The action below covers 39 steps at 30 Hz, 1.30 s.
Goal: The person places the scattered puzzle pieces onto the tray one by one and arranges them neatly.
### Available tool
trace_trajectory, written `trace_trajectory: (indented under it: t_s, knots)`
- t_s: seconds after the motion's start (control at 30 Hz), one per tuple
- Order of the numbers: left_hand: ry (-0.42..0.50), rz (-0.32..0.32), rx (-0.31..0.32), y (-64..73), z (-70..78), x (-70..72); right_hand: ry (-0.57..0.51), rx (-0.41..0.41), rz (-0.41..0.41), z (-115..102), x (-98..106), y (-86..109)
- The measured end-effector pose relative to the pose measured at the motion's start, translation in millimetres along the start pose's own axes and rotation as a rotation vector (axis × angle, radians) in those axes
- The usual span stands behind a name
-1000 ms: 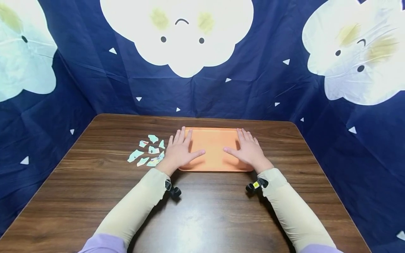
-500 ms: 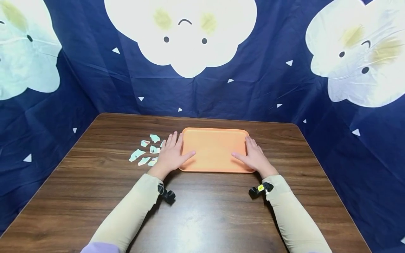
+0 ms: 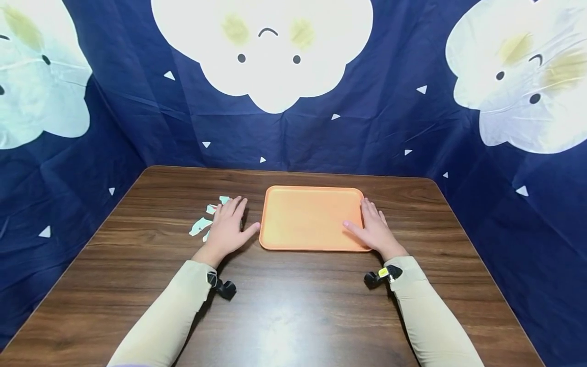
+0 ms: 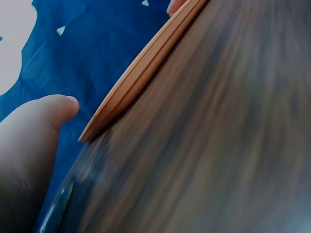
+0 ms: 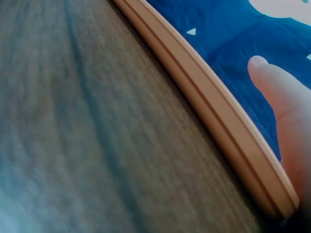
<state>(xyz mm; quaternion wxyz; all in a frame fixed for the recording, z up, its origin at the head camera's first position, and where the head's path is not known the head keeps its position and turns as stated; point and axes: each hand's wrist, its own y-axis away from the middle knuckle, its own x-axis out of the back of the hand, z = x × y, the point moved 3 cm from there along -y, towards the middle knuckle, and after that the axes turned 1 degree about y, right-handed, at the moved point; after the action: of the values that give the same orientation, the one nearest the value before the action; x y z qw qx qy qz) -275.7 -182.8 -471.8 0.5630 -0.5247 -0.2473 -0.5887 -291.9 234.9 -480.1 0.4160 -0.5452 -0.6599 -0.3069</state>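
- At the far left, the pale, flat-looking pieces would probably be handled best one at a time, lifted by an edge; if pressed hard, they could be slid about. They are spread on the wooden table, left of the orange tray, and are partly covered from sight.
- The left hand is held palm down over the pieces, with its fingers slightly apart and its thumb stretched toward the tray. No grip can be seen; whether a piece is touched by the fingertips cannot be told.
- Between the hands, the tray is laid flat, its left rim just beside the left thumb; a gap is shown in the left wrist view.
- At the right rim, light inward pressure should suffice if the tray is to be steadied. The right hand is placed there unclenched, fingers along the rim, thumb spread over the tray; firm contact cannot be confirmed.
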Motion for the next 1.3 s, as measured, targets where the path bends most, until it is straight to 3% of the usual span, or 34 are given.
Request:
trace_trajectory:
  t_s: [0.3,0.5,0.8,1.0,1.3]
  knots:
    - [-0.05,0.03,-0.014,15.9,-27.0,10.3,-0.013,0.003,-0.001,-2.5,0.0,2.0]
    - [-0.081,-0.001,0.011,20.8,-40.5,12.5,-0.016,-0.002,-0.004,-4.2,0.3,2.5]
    - [-0.082,0.015,0.022,35.1,-51.5,19.9,-0.014,0.007,0.0,-3.3,-1.4,2.3]
    - [-0.068,0.053,-0.009,41.5,-56.4,23.1,-0.013,0.016,0.011,-2.3,-1.5,3.2]
    - [-0.045,0.049,-0.071,51.1,-59.4,28.8,-0.015,0.02,0.005,-3.2,-0.8,2.7]
